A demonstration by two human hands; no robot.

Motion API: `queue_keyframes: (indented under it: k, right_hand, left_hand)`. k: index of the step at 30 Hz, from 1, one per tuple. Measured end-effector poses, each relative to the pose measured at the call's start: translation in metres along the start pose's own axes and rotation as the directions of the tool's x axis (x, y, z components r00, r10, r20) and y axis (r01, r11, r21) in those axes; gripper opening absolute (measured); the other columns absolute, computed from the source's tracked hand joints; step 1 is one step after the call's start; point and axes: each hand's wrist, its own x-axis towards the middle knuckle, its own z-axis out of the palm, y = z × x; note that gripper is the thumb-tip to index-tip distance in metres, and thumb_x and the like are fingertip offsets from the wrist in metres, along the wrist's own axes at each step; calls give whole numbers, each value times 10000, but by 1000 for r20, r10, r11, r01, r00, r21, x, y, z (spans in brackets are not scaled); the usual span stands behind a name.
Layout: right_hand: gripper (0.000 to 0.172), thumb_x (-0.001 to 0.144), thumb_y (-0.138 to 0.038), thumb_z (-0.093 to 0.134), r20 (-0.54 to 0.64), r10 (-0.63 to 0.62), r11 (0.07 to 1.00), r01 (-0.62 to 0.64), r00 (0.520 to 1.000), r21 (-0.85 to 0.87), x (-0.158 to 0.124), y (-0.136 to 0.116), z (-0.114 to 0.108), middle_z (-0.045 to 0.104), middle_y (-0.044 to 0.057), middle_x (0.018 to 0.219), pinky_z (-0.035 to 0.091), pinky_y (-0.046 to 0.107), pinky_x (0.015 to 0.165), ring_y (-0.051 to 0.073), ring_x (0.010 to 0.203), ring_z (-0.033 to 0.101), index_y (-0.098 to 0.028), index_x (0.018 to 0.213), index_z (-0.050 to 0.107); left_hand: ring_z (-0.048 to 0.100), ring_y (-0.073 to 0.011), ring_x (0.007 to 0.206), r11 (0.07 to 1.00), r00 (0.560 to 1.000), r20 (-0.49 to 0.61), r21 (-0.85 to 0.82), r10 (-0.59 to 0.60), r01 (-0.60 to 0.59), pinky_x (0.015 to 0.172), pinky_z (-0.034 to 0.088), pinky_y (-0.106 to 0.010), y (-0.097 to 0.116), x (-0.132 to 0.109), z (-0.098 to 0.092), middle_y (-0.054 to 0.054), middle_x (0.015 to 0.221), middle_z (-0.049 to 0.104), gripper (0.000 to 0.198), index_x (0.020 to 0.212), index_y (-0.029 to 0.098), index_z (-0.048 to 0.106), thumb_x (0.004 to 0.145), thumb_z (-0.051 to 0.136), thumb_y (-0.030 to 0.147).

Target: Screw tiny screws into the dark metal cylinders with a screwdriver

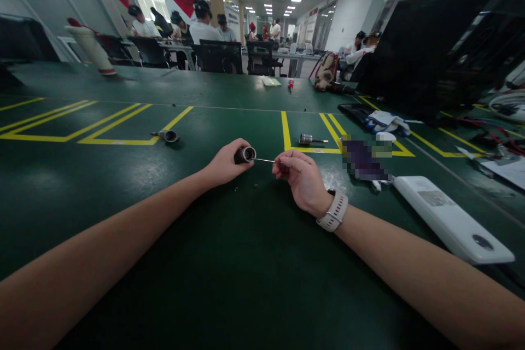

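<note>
My left hand (225, 163) is closed around a dark hollow cylinder (245, 155), its round open end turned to the right. A thin metal rod (264, 161) reaches from the fingertips of my right hand (298, 178) to the cylinder's mouth; how far it goes in is hidden. My right hand pinches the rod's other end. Two tiny metal parts (256, 186) lie on the green table just below the cylinder. A metal cylinder with a thin shaft (307, 139) rests to the right, and a similar cup-shaped metal part (168, 135) lies to the left.
Yellow tape lines mark the green table (229, 262). On the right are a white power bank (453, 219), a blurred-out dark object (365, 158), gloves (388, 122) and a large black monitor (426, 49). A white cylindrical object (92, 46) stands far left. People sit at tables beyond.
</note>
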Motion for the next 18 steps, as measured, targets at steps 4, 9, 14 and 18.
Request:
queue_keyframes:
  k: [4, 9, 14, 18]
  right_hand:
    - [57, 720, -218, 590, 37, -23, 998, 26, 999, -59, -3, 2, 2, 614, -13, 628, 404, 270, 613, 120, 614, 541, -190, 675, 611]
    - [63, 771, -224, 583, 123, -69, 973, 94, 990, -210, -7, 4, 5, 611, -13, 687, 426, 284, 667, 130, 676, 555, -194, 723, 613]
    - [94, 817, -238, 553, 141, -123, 883, 173, 982, -436, -13, -1, 8, 605, 1, 739, 426, 309, 704, 148, 729, 557, -193, 752, 605]
    - [108, 811, -221, 553, 179, -141, 789, 220, 974, -573, -17, -7, 13, 598, -2, 724, 403, 300, 669, 147, 706, 544, -188, 728, 613]
  left_hand:
    - [495, -125, 674, 999, 999, 3, -1, -32, 32, 625, 421, -259, 3, 0, -1, 26, 763, 519, 299, 821, 184, 439, 668, 670, 297]
    - [497, -122, 650, 1000, 999, 38, -27, 2, -1, 590, 406, -246, 5, -1, -1, 23, 728, 532, 230, 786, 178, 473, 695, 641, 308]
    - [509, -130, 641, 999, 996, 78, 7, 49, -50, 589, 399, -253, 3, -1, 1, 9, 693, 539, 160, 727, 163, 522, 728, 598, 304]
    - [487, -125, 621, 988, 991, 62, 91, 118, -123, 572, 370, -247, 3, -1, 1, 17, 675, 509, 149, 686, 170, 500, 733, 581, 286]
